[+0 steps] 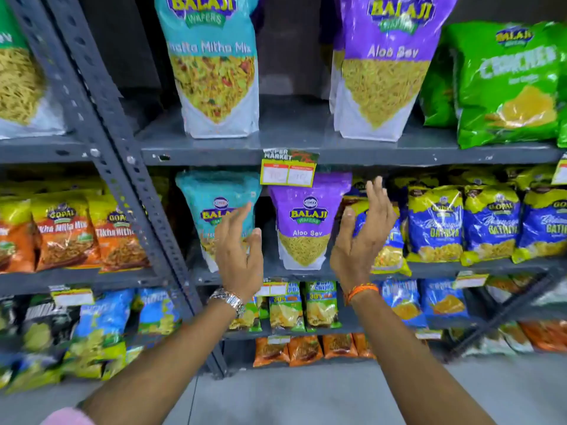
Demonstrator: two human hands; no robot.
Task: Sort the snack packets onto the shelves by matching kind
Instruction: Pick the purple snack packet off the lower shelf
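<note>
A small purple Aloo Sev packet (306,222) stands upright on the middle shelf (276,276), between my two hands. My left hand (237,250) is open just left of it, partly covering a small teal Balaji mix packet (211,204). My right hand (363,237) is open just right of it, in front of a blue Gopal Gathiya packet (386,250). Neither hand touches the purple packet. On the shelf above stand a large teal Khatta Mitha Mix packet (214,72) and a large purple Aloo Sev packet (386,69).
A green Crunchex bag (509,84) sits at the upper right. Blue Gathiya packets (491,225) fill the middle shelf's right side, orange Tikha Mitha packets (67,234) the left rack. A slanted grey rack post (101,124) divides the racks. Lower shelves hold several small packets above the grey floor (306,394).
</note>
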